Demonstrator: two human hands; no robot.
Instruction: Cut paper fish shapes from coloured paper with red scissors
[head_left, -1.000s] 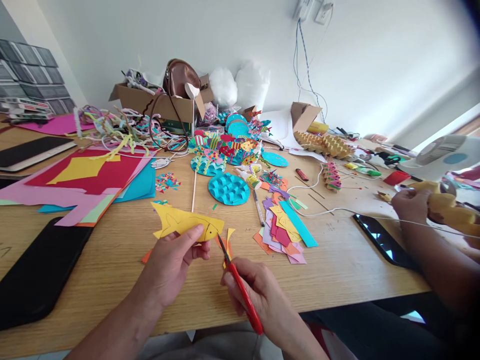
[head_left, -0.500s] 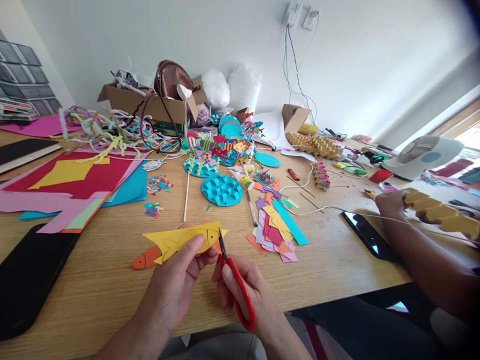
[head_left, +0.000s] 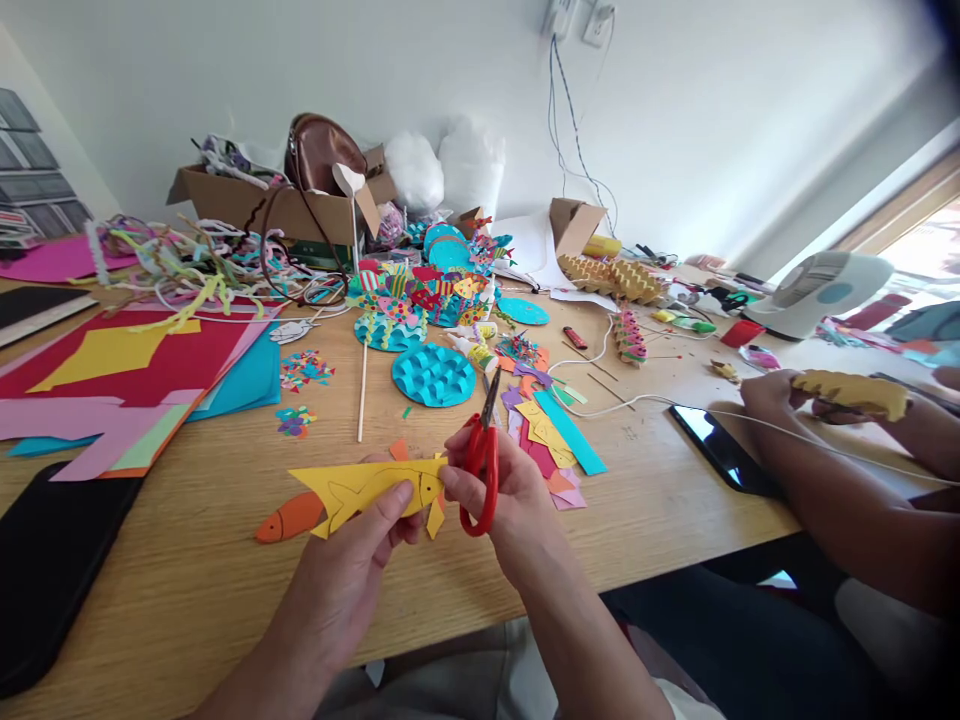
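Observation:
My left hand (head_left: 367, 540) pinches a piece of yellow paper (head_left: 352, 488) with a fish outline drawn on it. Red-handled scissors (head_left: 484, 470) hang in my right hand (head_left: 510, 490), their blades pointing up and away from the paper. The thumb and fingertips of that hand touch the right end of the yellow paper. Under the paper's left side lies an orange paper fish (head_left: 289, 518), partly covered. A small yellow scrap (head_left: 436, 518) shows below the fish's head.
Coloured paper scraps (head_left: 555, 440) and a blue textured disc (head_left: 433, 374) lie ahead. A phone (head_left: 720, 445) is at right, beside a co-worker's hand (head_left: 772, 392) holding a yellow folded strip (head_left: 851, 393). Paper sheets (head_left: 90, 420) and a black object (head_left: 60, 570) are at left.
The scissors have left the paper's edge and turned upward in my right hand, whose fingers now touch the paper's right end. A yellow scrap now shows beneath. The co-worker's folded strip has shifted.

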